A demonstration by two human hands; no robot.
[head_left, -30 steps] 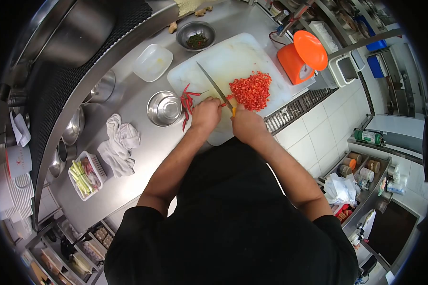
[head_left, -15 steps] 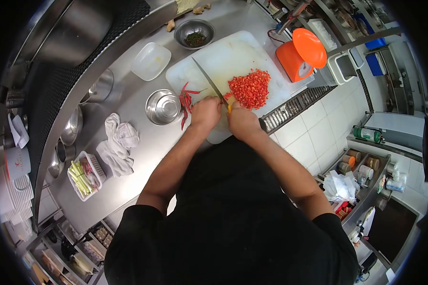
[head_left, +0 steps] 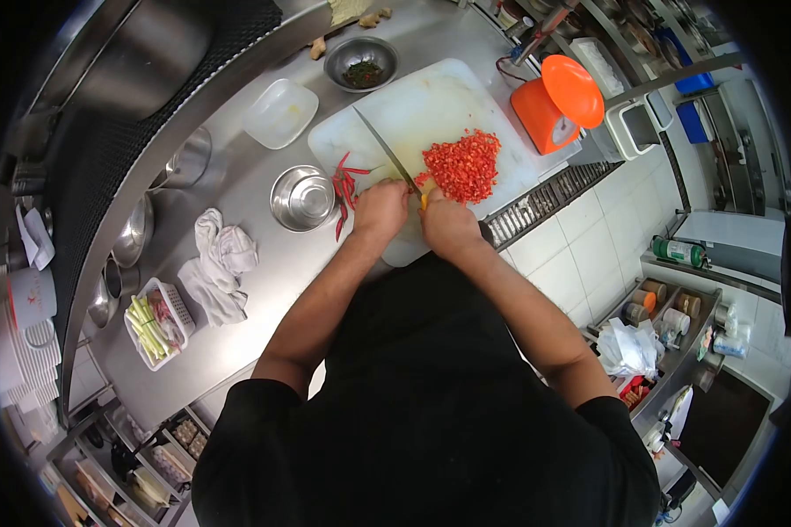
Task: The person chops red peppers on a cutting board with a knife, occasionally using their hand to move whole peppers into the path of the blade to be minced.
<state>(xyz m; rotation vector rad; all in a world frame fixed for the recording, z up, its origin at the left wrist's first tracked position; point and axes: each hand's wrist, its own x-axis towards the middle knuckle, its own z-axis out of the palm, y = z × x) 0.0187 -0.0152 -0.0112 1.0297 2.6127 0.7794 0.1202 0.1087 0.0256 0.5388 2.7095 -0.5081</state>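
The right hand (head_left: 452, 227) gripped the knife (head_left: 389, 154), which pointed to eleven o'clock, while whole chillies (head_left: 349, 187) lay at ten from the nearer, curled left hand (head_left: 380, 207), its hold unclear.

Glare whitens the steel counter (head_left: 272, 292); edges bend, corners blacken.

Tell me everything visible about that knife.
The knife has a long grey metal-looking blade narrowing to a tip and a yellow handle mostly hidden in the right hand. It slants over the white board, tip forward and left, its handle end between the left hand and chopped red pieces; board contact is unclear.
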